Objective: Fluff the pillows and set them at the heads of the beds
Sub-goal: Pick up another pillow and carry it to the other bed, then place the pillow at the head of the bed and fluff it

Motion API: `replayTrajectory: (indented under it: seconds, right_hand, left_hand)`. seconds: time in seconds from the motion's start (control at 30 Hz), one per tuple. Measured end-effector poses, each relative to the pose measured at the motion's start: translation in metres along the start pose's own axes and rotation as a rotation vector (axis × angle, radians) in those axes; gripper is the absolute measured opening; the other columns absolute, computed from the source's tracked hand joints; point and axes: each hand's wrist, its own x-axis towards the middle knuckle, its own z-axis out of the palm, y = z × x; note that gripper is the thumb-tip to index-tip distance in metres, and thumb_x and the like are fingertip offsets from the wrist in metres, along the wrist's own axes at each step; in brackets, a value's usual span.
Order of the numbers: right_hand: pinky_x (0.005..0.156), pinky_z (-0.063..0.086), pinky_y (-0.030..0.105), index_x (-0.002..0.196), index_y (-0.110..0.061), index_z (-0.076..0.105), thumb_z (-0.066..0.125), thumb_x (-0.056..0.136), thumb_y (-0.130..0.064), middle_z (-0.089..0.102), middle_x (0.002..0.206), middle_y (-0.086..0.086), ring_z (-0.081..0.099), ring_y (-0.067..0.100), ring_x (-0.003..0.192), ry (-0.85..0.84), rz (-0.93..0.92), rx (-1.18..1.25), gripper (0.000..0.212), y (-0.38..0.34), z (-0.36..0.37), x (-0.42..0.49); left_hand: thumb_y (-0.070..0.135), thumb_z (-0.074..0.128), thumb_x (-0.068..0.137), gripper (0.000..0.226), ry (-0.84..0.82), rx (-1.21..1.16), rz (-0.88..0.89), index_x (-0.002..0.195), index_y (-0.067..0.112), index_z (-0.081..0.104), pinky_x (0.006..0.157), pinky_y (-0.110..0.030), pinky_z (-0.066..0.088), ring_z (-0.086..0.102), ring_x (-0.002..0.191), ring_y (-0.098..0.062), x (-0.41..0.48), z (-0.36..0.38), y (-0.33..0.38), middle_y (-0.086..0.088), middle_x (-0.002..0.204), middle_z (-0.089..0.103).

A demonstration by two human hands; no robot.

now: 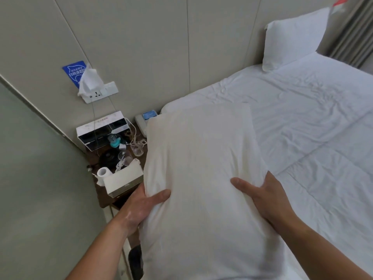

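I hold a large white pillow (pixel 201 158) in front of me, lengthwise, over the near left edge of the bed (pixel 312 118). My left hand (pixel 141 205) grips its left side, thumb on top. Along its right side my right hand (pixel 264 193) is pressed, thumb on the top face. A second white pillow (pixel 292 41) stands leaning against the wall panel at the far right of the bed's head. The bed has a white, slightly wrinkled cover.
A dark bedside table (pixel 105 195) at the left carries a tissue box (pixel 123 180), a paper roll (pixel 104 172), glasses, cables and a white tray box (pixel 103 128). A wall socket (pixel 101 93) with a tissue over it sits above. Curtain (pixel 355 33) at far right.
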Motion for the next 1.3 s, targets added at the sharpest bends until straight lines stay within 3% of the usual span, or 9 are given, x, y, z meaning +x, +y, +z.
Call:
replayTrajectory:
  seconds: [0.07, 0.23, 0.4, 0.5, 0.57, 0.83, 0.93, 1.13, 1.3]
  right_hand:
    - [0.068, 0.047, 0.021, 0.119, -0.034, 0.065, 0.088, 0.070, -0.049, 0.074, 0.100, -0.018, 0.067, -0.001, 0.089, 0.023, 0.014, 0.006, 0.057, -0.003, 0.005, 0.024]
    - [0.071, 0.049, 0.025, 0.121, -0.034, 0.064, 0.088, 0.069, -0.052, 0.074, 0.102, -0.019, 0.067, 0.001, 0.092, 0.059, 0.044, 0.031, 0.060, -0.019, 0.012, 0.101]
    - [0.072, 0.051, 0.029, 0.118, -0.032, 0.065, 0.088, 0.066, -0.056, 0.075, 0.102, -0.016, 0.070, 0.006, 0.092, 0.093, 0.078, 0.029, 0.062, -0.042, -0.002, 0.185]
    - [0.079, 0.054, 0.034, 0.121, -0.033, 0.065, 0.088, 0.064, -0.059, 0.076, 0.105, -0.015, 0.071, 0.010, 0.096, 0.133, 0.087, 0.037, 0.066, -0.050, -0.013, 0.226]
    - [0.084, 0.054, 0.036, 0.123, -0.034, 0.064, 0.088, 0.065, -0.058, 0.075, 0.107, -0.015, 0.071, 0.010, 0.098, 0.159, 0.102, 0.056, 0.067, -0.055, -0.017, 0.246]
    - [0.083, 0.052, 0.033, 0.125, -0.034, 0.063, 0.089, 0.065, -0.053, 0.074, 0.107, -0.017, 0.069, 0.007, 0.098, 0.324, 0.165, 0.118, 0.068, -0.067, -0.021, 0.329]
    - [0.091, 0.056, 0.038, 0.120, -0.035, 0.066, 0.089, 0.064, -0.054, 0.077, 0.105, -0.016, 0.072, 0.007, 0.097, 0.387, 0.204, 0.158, 0.063, -0.067, -0.011, 0.367]
    - [0.094, 0.058, 0.045, 0.114, -0.034, 0.070, 0.091, 0.069, -0.045, 0.079, 0.101, -0.018, 0.075, 0.005, 0.092, 0.485, 0.315, 0.276, 0.051, -0.066, 0.030, 0.440]
    - [0.093, 0.059, 0.044, 0.109, -0.030, 0.072, 0.089, 0.069, -0.044, 0.080, 0.099, -0.014, 0.076, 0.009, 0.092, 0.555, 0.391, 0.343, 0.046, -0.051, 0.065, 0.500]
  left_hand:
    - [0.076, 0.098, 0.022, 0.109, -0.027, 0.017, -0.009, 0.122, 0.045, 0.063, 0.102, -0.042, 0.058, 0.074, 0.116, -0.017, 0.031, -0.003, 0.013, 0.019, 0.110, 0.084]
    - [0.075, 0.098, 0.023, 0.116, -0.038, 0.036, 0.019, 0.128, 0.046, 0.060, 0.085, -0.029, 0.058, 0.077, 0.106, -0.008, 0.110, 0.002, 0.060, 0.017, 0.111, 0.083]
    - [0.029, 0.087, 0.077, 0.053, 0.001, 0.082, 0.019, 0.114, 0.050, 0.054, 0.072, -0.025, 0.050, 0.066, 0.099, -0.005, 0.187, 0.030, 0.113, 0.015, 0.108, 0.071]
    - [0.030, 0.088, 0.076, 0.050, -0.003, 0.133, 0.036, 0.111, 0.047, 0.058, 0.071, -0.024, 0.051, 0.069, 0.100, -0.002, 0.235, 0.046, 0.143, 0.017, 0.097, 0.079]
    - [0.029, 0.089, 0.074, 0.046, -0.024, 0.152, 0.047, 0.106, 0.047, 0.060, 0.071, -0.022, 0.050, 0.069, 0.089, 0.007, 0.263, 0.054, 0.161, 0.034, 0.084, 0.079]
    - [0.029, 0.092, 0.070, 0.050, -0.155, 0.251, 0.073, 0.105, 0.045, 0.062, 0.074, -0.021, 0.051, 0.071, 0.090, 0.003, 0.386, 0.084, 0.223, 0.018, 0.094, 0.080]
    - [0.059, 0.100, 0.041, 0.079, -0.245, 0.284, 0.107, 0.113, 0.047, 0.067, 0.081, -0.023, 0.056, 0.077, 0.090, 0.006, 0.447, 0.091, 0.245, 0.023, 0.102, 0.083]
    - [0.063, 0.103, 0.038, 0.122, -0.413, 0.448, 0.180, 0.148, 0.037, 0.058, 0.114, -0.050, 0.052, 0.070, 0.128, -0.019, 0.576, 0.097, 0.295, 0.010, 0.135, 0.074]
    - [0.080, 0.095, 0.019, 0.108, -0.526, 0.584, 0.184, 0.119, 0.052, 0.063, 0.112, -0.046, 0.053, 0.070, 0.124, -0.018, 0.664, 0.112, 0.319, 0.019, 0.126, 0.073]
